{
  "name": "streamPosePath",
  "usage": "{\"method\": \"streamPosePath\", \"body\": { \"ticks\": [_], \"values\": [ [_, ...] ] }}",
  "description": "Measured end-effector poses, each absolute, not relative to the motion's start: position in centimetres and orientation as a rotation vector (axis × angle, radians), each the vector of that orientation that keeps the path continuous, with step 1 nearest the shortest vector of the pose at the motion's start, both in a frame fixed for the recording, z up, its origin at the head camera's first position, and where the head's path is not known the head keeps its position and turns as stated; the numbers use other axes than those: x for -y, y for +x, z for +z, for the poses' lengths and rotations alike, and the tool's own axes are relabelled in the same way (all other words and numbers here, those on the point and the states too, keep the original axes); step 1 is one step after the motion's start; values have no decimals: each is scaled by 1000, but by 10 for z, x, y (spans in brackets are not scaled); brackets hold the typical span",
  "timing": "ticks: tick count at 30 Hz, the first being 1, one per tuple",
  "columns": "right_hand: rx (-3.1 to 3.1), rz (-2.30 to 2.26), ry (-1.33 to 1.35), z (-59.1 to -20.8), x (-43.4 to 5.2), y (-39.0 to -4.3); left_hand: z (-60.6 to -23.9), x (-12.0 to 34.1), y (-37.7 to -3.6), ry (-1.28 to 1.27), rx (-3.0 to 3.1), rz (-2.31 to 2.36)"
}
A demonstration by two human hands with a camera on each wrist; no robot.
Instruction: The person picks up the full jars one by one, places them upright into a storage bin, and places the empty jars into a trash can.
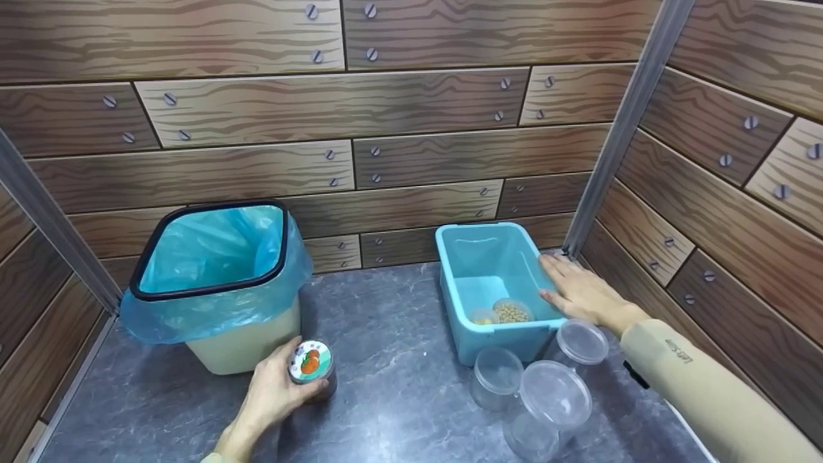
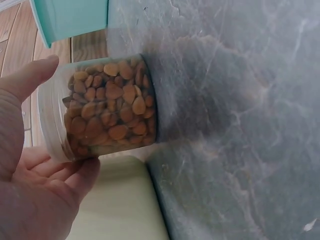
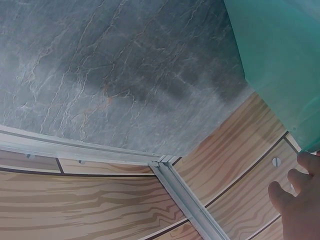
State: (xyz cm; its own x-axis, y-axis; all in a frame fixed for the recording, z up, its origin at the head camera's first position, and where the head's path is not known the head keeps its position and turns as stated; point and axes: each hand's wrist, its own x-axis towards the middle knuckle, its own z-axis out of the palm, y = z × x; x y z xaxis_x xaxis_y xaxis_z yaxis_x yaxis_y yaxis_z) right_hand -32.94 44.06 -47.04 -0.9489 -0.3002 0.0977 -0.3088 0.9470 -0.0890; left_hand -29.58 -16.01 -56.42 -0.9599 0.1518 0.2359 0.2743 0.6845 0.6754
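My left hand (image 1: 278, 389) grips a clear jar (image 1: 312, 368) with a white lid printed in orange and green. The jar stands on the grey marbled tabletop (image 1: 398, 321). The left wrist view shows the jar (image 2: 112, 107) full of brown nuts, held between my thumb (image 2: 30, 75) and curled fingers (image 2: 82, 172). My right hand (image 1: 575, 290) lies flat with straight fingers on the right rim of a teal plastic tub (image 1: 450, 283). Only my right fingertips (image 3: 295, 200) and the tub's wall (image 3: 280, 60) appear in the right wrist view.
A cream waste bin (image 1: 247, 344) with a blue liner stands at the left, close to the jar. Inside the tub lies a small cup of yellow beans (image 1: 512, 312). Clear lidded containers (image 1: 553, 399) cluster in front of the tub. Wood-patterned walls enclose three sides.
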Motion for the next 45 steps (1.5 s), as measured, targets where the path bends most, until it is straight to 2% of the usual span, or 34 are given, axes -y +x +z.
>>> {"method": "streamPosePath", "body": {
  "ticks": [12,21,29,45],
  "values": [
    [2996,165,501,-471,-440,-329,-567,154,-293,-223,2732,-1233],
    [2999,158,485,-471,-440,-329,-559,142,-296,-251,2762,-1260],
    [2993,158,493,-471,-439,-330,-534,126,-304,-287,2728,-1335],
    [2989,159,491,-473,-441,-329,-474,80,-325,-554,2687,-1332]
  ]
}}
